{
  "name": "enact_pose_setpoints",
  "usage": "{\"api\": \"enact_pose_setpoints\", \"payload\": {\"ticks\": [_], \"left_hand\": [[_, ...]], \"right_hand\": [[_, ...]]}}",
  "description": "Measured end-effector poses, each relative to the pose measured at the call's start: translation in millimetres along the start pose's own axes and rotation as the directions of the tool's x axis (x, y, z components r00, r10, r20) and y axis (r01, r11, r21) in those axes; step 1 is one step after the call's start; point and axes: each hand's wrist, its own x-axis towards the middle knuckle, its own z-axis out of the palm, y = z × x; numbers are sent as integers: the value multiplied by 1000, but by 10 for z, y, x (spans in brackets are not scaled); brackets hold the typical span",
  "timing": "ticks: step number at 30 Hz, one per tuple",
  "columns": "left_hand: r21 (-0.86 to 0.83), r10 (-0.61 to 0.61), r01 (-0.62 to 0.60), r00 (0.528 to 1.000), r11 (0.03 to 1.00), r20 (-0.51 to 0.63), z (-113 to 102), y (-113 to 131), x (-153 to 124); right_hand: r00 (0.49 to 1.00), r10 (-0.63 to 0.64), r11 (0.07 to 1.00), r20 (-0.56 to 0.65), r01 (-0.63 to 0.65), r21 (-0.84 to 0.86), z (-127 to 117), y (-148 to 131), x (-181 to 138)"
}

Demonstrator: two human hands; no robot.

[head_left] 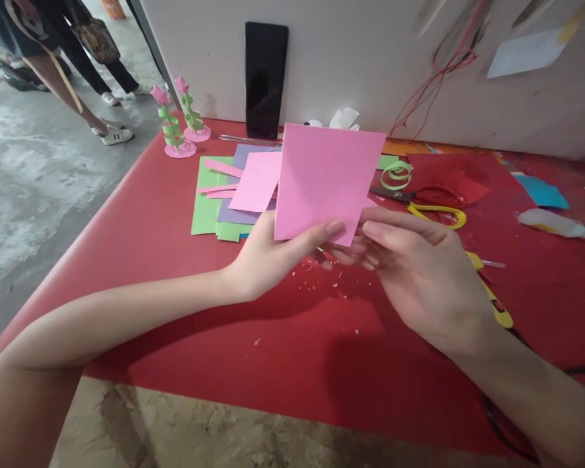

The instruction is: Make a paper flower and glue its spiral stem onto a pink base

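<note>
A pink sheet of paper [329,179] is held up over the red table, tilted toward me. My left hand [277,250] grips its lower edge, thumb across the front and fingers behind, mostly hidden. At the lower right edge of the sheet, my right hand [414,266] has its fingers curled, thumb and fingertips right against the paper. Behind the left hand lies a pile of green paper [207,218], purple paper [229,211], a smaller pink piece [257,179] and pink strips [219,167]. Small paper scraps [335,284] lie beneath the hands.
Scissors with yellow handles [441,213], a green paper curl [396,174], a bottle [556,223] and a yellow cutter [500,312] lie to the right. Two paper flowers [173,133] stand back left; a phone [266,81] leans on the wall. People's legs [73,84] show beyond.
</note>
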Motion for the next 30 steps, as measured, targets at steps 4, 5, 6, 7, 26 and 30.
{"api": "enact_pose_setpoints", "payload": {"ticks": [4, 5, 6, 7, 26, 30], "left_hand": [[27, 8, -8, 1000, 1000, -7, 7, -11, -9], [37, 12, -12, 1000, 999, -1, 13, -12, -18], [42, 15, -15, 1000, 999, 8, 20, -13, -29], [43, 17, -17, 1000, 999, 19, 27, -14, -42], [74, -220, 207, 923, 975, 317, 139, -101, -239], [-114, -234, 250, 963, 962, 137, 120, -127, -152]], "right_hand": [[999, 46, 999, 17, -46, 13, -9, 2, -20], [997, 68, 998, 22, -68, 12, -13, 2, -20], [996, 91, 996, 23, -92, 10, -18, -1, -18], [993, 120, 993, 24, -120, 7, -24, -6, -12], [969, 76, 987, -235, -40, 153, -346, -224, 381], [993, 104, 986, -62, -95, 137, -235, -136, 286]]}}
